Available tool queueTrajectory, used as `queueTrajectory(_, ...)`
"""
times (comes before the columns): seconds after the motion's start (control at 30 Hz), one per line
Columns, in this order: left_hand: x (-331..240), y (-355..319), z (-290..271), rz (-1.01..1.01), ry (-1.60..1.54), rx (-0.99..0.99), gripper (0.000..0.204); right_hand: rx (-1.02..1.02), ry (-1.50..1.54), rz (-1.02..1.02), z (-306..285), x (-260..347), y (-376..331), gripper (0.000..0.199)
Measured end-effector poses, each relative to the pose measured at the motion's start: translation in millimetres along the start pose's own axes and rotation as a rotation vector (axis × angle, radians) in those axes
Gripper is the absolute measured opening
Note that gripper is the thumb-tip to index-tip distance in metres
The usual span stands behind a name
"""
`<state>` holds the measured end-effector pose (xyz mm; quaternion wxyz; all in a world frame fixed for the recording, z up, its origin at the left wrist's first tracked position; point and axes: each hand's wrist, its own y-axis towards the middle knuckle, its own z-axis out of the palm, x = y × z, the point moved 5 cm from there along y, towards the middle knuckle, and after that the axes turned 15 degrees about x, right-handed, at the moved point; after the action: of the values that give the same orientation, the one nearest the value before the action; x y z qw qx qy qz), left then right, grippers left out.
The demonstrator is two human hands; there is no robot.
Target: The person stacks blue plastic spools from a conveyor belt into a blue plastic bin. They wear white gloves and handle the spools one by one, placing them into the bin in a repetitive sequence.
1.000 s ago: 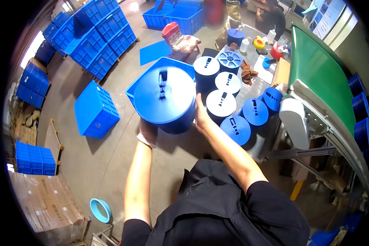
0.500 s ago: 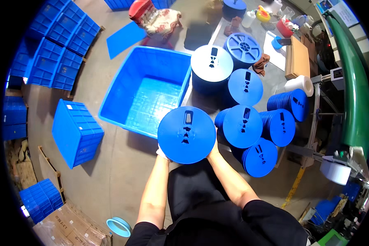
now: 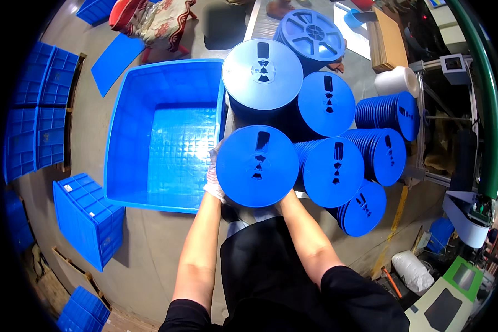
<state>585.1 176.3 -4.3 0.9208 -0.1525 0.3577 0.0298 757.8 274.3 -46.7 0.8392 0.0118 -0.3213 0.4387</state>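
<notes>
I hold a stack of round blue reels (image 3: 257, 165) flat side up, between both hands. My left hand (image 3: 213, 178), in a white glove, grips its left edge; my right hand (image 3: 286, 200) is mostly hidden under its lower right edge. The stack hangs just right of a large open blue tub (image 3: 130, 127), whose inside holds nothing. More blue reel stacks (image 3: 332, 171) stand and lean to the right, and a grey-blue reel stack (image 3: 262, 74) stands behind.
Overturned blue crates (image 3: 88, 218) lie at the lower left, more crates (image 3: 36, 119) are stacked along the left. A green conveyor rail (image 3: 484, 105) and a machine run down the right. A white roll (image 3: 395, 82) and a spoked blue reel (image 3: 312, 36) sit at the back.
The reel stack in my hands has moved right and nearer the other stacks, away from over the tub. My view has tilted down, so the tub looks larger.
</notes>
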Motion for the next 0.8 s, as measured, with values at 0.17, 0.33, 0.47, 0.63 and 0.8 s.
queueTrajectory(0.17, -16, 4, 1, -0.012, -0.040, -0.084, 0.089, 0.035, -0.212, 0.024, 15, 5, -2, 0.054)
queueTrajectory(0.33, -65, -101, 36, 0.020, -0.043, -0.248, 0.096, -0.624, -0.041, 0.102, 53, -16, -78, 0.047)
queueTrajectory(0.47, -76, -248, 7, -0.227, 0.159, -0.144, 0.080, -0.236, -0.963, 0.797, 52, -49, -163, 0.043)
queueTrajectory(0.63, -69, -526, -124, -0.559, 0.560, -0.685, 0.059, 0.728, -1.848, 1.442, 115, -86, -184, 0.070)
queueTrajectory(0.8, -105, -759, -157, -0.695, -0.219, -1.325, 0.051, 0.663, -2.008, 1.503, 235, -177, -117, 0.066)
